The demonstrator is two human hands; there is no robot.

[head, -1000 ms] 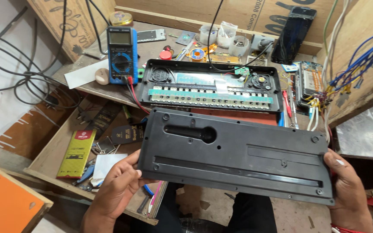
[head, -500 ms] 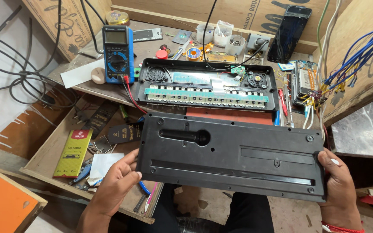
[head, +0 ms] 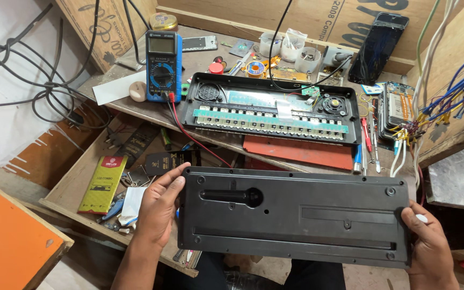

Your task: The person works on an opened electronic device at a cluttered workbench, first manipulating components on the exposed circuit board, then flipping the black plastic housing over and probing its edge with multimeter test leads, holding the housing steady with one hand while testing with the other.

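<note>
Back cover [head: 296,217]: long rectangular panel of matte black moulded plastic, rounded corners, screw holes near the corners, 1 keyhole-shaped slot nearer the left fingers, 1 shallow raised strip nearer the right fingers. Long axis runs from left hand to right hand, slightly lower at the right end. Flat face points up toward the camera.

Left hand [head: 159,212]: fingers closed on the cover's left short edge, thumb on top.
Right hand [head: 430,249]: fingers wrapped around the right short edge, thumb on top near the corner.

Beyond the fingertips on the wooden bench [head: 151,110]: opened keyboard body [head: 275,115], black shell, pale green circuit strips, 2 round speaker grilles. Blue multimeter [head: 163,67] lies beyond the left fingers.
</note>
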